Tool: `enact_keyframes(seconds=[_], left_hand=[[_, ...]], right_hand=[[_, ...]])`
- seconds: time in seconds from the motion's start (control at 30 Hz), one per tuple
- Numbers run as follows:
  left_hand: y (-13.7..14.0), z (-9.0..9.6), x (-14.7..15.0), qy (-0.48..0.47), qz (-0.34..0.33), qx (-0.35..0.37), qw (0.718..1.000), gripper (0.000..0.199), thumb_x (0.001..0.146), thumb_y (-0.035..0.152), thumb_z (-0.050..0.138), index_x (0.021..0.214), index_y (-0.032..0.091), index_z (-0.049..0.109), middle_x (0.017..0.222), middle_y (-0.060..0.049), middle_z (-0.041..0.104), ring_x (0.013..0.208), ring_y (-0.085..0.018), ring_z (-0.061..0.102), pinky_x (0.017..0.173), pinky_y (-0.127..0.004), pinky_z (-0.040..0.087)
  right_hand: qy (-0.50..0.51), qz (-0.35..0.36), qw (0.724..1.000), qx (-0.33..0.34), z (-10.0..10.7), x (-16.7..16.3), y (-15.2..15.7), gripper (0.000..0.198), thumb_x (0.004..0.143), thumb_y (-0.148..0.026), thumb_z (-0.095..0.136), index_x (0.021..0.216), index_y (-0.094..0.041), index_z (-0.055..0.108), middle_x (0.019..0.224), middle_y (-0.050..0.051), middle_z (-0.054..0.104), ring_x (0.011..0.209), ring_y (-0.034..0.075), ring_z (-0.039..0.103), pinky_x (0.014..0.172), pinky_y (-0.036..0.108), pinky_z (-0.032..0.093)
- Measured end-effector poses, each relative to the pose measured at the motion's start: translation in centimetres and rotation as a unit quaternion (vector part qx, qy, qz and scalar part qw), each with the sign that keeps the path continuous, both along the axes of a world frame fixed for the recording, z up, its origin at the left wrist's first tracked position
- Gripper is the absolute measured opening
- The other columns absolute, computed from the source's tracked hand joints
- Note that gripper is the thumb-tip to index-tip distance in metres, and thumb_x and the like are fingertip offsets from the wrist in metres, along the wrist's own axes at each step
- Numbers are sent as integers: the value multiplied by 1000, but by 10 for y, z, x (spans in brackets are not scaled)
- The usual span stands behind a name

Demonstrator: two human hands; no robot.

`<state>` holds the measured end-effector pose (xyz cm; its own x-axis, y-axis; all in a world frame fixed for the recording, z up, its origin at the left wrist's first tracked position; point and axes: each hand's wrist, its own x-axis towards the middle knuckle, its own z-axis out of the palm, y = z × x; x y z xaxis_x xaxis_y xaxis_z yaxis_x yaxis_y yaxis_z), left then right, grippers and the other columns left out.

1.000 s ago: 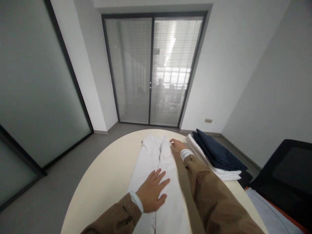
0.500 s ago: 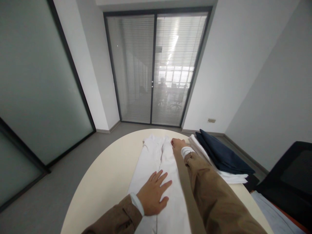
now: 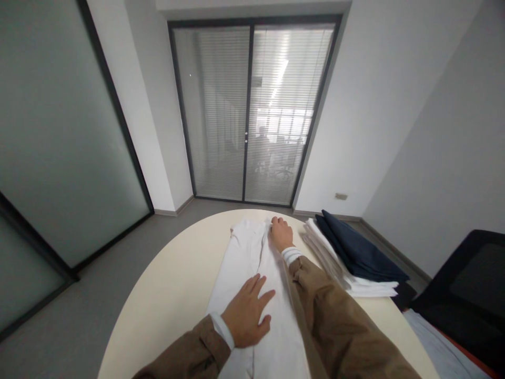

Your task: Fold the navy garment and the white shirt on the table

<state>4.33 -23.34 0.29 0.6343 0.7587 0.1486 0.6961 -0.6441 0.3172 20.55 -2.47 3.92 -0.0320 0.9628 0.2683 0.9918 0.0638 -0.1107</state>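
A white shirt (image 3: 236, 263) lies in a long, narrow fold down the middle of the round cream table (image 3: 169, 295), a creased seam running along its length. Flat on its near half rests my left hand (image 3: 248, 313), open, fingers spread and palm on the cloth. My right hand (image 3: 281, 233) is at the shirt's far right corner, its fingers bent down over the edge and closed on the cloth. The fingertips and the cloth under them are partly hidden.
To the right, a stack of folded white cloth (image 3: 371, 287) lies at the table edge, topped by folded dark navy cloth (image 3: 359, 250). A black mesh chair (image 3: 465, 284) stands at the right, with light grey cloth (image 3: 437, 342) on its seat. Behind are glass doors (image 3: 248, 105) with blinds.
My right hand has shifted left, bringing the shirt's far right corner and right edge inward over the fold. My left hand has stayed nearly in place.
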Motion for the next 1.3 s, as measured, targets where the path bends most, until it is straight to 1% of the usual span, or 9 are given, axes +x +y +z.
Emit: enact_keyframes(seconds=[0.1,0.17,0.33,0.43,0.57,0.77,0.9,1.07,1.3], left_hand=[[2,-5,0,-21,30,20,999,58,89,41,53,143,22,45,153,-14,36,144,-32,26,120,-51,16],[3,-10,-1,-25,72,30,997,59,88,46,53,142,24,48,151,-13,39,145,-35,22,120,-56,10],[3,-20,2,-27,136,25,990,63,89,54,50,146,28,43,159,-9,25,148,-40,7,117,-63,5],[9,-18,2,-32,148,17,988,62,90,55,48,145,26,45,159,-10,27,147,-38,16,117,-60,14],[39,-9,-13,-81,221,32,971,54,96,45,38,141,17,49,148,-15,44,138,-28,39,115,-43,29],[110,-10,-58,-148,324,-25,934,54,92,40,50,140,14,51,148,-17,44,139,-31,37,116,-43,25],[151,-15,-74,-185,341,-62,919,54,93,35,49,141,12,49,136,-18,57,130,-30,49,112,-43,31],[193,-20,-81,-257,336,-82,902,49,96,33,44,139,10,50,141,-16,53,131,-26,50,110,-36,35],[219,-22,-80,-327,275,-83,900,44,93,25,44,134,11,57,142,-10,53,134,-20,47,115,-31,31]], right_hand=[[5,46,998,-34,-15,-13,-16,36,98,-27,32,127,-13,49,124,19,56,112,28,56,87,38,44],[4,83,995,-63,-32,-22,-28,43,99,-33,32,135,-14,46,129,18,56,115,28,55,92,38,42],[27,157,980,-120,-63,-31,-43,65,100,-49,25,154,-14,24,161,12,20,148,34,13,116,50,15],[55,167,977,-123,-63,-28,-43,65,100,-50,21,155,-14,25,161,10,19,149,32,11,118,48,11],[78,176,977,-92,-61,-23,-46,60,101,-47,23,151,-16,34,158,9,29,148,29,17,118,44,14],[86,178,978,-72,-64,-22,-52,56,101,-46,27,148,-18,40,157,9,32,147,29,20,117,44,16],[102,185,975,-64,-63,-21,-54,52,101,-43,27,145,-21,43,155,6,36,146,28,23,116,43,19],[112,198,972,-56,-63,-19,-55,50,101,-44,28,141,-22,49,153,5,40,146,28,24,116,42,21],[127,212,967,-58,-60,-19,-58,50,102,-45,27,140,-24,51,152,3,41,146,29,22,117,43,20]])
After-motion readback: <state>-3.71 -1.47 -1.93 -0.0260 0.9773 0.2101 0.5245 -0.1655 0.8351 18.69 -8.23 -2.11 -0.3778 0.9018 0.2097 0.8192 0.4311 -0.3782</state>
